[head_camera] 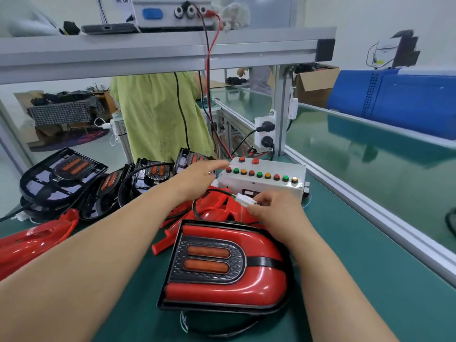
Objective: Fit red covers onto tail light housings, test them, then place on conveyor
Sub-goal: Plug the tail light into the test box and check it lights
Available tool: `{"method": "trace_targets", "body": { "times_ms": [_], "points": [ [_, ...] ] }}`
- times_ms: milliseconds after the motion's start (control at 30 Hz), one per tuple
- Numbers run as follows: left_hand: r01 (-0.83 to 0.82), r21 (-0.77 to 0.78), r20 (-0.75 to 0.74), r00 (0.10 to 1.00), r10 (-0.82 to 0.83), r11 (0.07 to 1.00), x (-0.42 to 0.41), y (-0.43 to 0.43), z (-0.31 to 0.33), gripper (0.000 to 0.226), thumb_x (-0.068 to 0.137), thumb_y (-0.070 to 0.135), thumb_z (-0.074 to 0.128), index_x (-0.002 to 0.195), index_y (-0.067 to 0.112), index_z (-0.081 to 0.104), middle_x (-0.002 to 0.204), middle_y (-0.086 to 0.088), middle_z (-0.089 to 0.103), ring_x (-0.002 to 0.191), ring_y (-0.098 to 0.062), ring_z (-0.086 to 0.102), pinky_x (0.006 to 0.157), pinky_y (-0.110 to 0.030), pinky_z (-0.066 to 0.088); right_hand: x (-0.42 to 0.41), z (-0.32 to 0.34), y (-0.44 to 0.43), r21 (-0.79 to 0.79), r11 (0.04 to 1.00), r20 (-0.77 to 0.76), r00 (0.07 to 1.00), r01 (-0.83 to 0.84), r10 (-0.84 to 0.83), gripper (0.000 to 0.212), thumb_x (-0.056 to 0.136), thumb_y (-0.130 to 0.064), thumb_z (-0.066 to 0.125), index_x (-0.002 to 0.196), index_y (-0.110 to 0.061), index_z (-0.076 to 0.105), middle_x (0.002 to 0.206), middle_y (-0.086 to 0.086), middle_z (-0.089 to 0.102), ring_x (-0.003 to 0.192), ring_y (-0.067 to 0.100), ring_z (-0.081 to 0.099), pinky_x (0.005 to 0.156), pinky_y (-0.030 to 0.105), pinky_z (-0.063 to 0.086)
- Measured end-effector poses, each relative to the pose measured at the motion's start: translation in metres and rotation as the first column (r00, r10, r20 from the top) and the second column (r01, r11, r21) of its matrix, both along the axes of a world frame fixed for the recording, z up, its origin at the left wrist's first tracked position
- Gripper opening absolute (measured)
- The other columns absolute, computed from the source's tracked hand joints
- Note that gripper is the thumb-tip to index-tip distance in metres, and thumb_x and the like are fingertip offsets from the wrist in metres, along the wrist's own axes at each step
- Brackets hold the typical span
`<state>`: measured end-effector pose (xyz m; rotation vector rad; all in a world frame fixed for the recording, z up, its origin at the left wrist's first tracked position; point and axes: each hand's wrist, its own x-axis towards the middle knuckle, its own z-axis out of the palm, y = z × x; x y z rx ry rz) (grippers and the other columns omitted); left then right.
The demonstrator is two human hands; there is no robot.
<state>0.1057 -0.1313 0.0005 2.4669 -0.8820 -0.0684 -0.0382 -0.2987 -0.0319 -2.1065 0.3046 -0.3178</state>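
A red tail light [227, 265] by a button box [261, 180] on the bench [394, 267].
The right hand [274, 209] pinches a white plug [246, 200] just in front of the box. The left hand [206, 172] has its fingers out straight, by the box's row of buttons. The tail light lies flat in the lower middle. Loose red covers [37, 239] and black housings [64, 174] lie on the left.
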Motion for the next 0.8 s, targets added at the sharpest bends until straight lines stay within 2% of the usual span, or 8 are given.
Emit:
{"method": "trace_targets", "body": {
  "times_ms": [100, 233, 333, 433, 533, 700, 800],
  "points": [
    [0.03, 0.102, 0.018, 0.999, -0.033, 0.994, 0.0, -0.006, 0.003, 0.065, 0.092, -0.011, 0.032, 0.149, 0.02, 0.04, 0.151, 0.002, 0.046, 0.142, -0.014, 0.036, 0.114, -0.026, 0.029, 0.002, -0.001, 0.001, -0.013, 1.0, -0.031, 1.0, -0.001, 0.001, 0.003, 0.078, -0.02, 0.073, 0.081, -0.019, 0.072, 0.08, 0.002, 0.071, 0.08, 0.02, 0.066, 0.074, 0.036, 0.054],
    [0.01, 0.134, 0.052, 0.998, -0.017, 0.991, -0.001, -0.007, 0.004, 0.071, 0.091, -0.011, 0.032, 0.153, 0.023, 0.032, 0.151, 0.006, 0.046, 0.139, -0.017, 0.039, 0.109, -0.034, 0.036, 0.004, -0.002, 0.002, -0.053, 0.999, -0.034, 0.999, 0.004, -0.006, 0.008, 0.078, -0.023, 0.072, 0.074, -0.026, 0.066, 0.08, 0.0, 0.071, 0.082, 0.02, 0.065, 0.075, 0.036, 0.055],
    [-0.01, 0.149, 0.092, 0.996, -0.004, 0.989, -0.002, -0.01, 0.004, 0.074, 0.09, -0.01, 0.036, 0.154, 0.026, 0.028, 0.149, 0.008, 0.048, 0.139, -0.02, 0.039, 0.111, -0.041, 0.034, 0.004, -0.001, 0.003, -0.066, 0.998, -0.033, 0.999, 0.017, -0.019, 0.012, 0.079, -0.026, 0.072, 0.071, -0.028, 0.064, 0.082, -0.001, 0.071, 0.083, 0.02, 0.066, 0.078, 0.04, 0.056],
    [-0.031, 0.156, 0.113, 0.994, 0.013, 0.987, -0.003, -0.013, 0.003, 0.073, 0.091, -0.01, 0.037, 0.154, 0.025, 0.028, 0.149, 0.008, 0.048, 0.139, -0.021, 0.038, 0.111, -0.043, 0.033, 0.005, -0.001, 0.003, -0.068, 0.997, -0.037, 0.999, 0.02, -0.023, 0.004, 0.08, -0.027, 0.073, 0.078, -0.025, 0.069, 0.084, 0.001, 0.071, 0.083, 0.021, 0.066, 0.08, 0.043, 0.056],
    [-0.026, 0.153, 0.131, 0.991, 0.006, 0.988, -0.003, -0.012, 0.0, 0.072, 0.091, -0.009, 0.037, 0.154, 0.024, 0.029, 0.15, 0.007, 0.047, 0.14, -0.022, 0.038, 0.111, -0.043, 0.033, 0.005, -0.002, 0.004, -0.06, 0.998, -0.039, 0.999, 0.023, -0.025, 0.007, 0.08, -0.028, 0.073, 0.085, -0.022, 0.072, 0.084, 0.0, 0.071, 0.084, 0.021, 0.066, 0.081, 0.044, 0.056],
    [-0.029, 0.163, 0.16, 0.987, 0.003, 0.986, -0.004, -0.011, -0.001, 0.072, 0.092, -0.007, 0.037, 0.155, 0.027, 0.028, 0.15, 0.009, 0.047, 0.138, -0.022, 0.04, 0.11, -0.044, 0.034, 0.006, -0.003, 0.005, -0.059, 0.998, -0.042, 0.999, 0.024, -0.027, 0.011, 0.08, -0.028, 0.073, 0.087, -0.021, 0.073, 0.084, 0.001, 0.072, 0.084, 0.022, 0.067, 0.081, 0.045, 0.056],
    [-0.032, 0.182, 0.165, 0.986, 0.001, 0.983, -0.002, -0.013, 0.0, 0.073, 0.091, -0.007, 0.038, 0.155, 0.029, 0.027, 0.149, 0.009, 0.048, 0.136, -0.022, 0.041, 0.109, -0.045, 0.034, 0.007, -0.003, 0.005, -0.052, 0.998, -0.047, 0.999, 0.02, -0.023, 0.006, 0.078, -0.029, 0.074, 0.081, -0.024, 0.071, 0.082, 0.001, 0.072, 0.082, 0.021, 0.067, 0.08, 0.045, 0.057]
  ]
}}
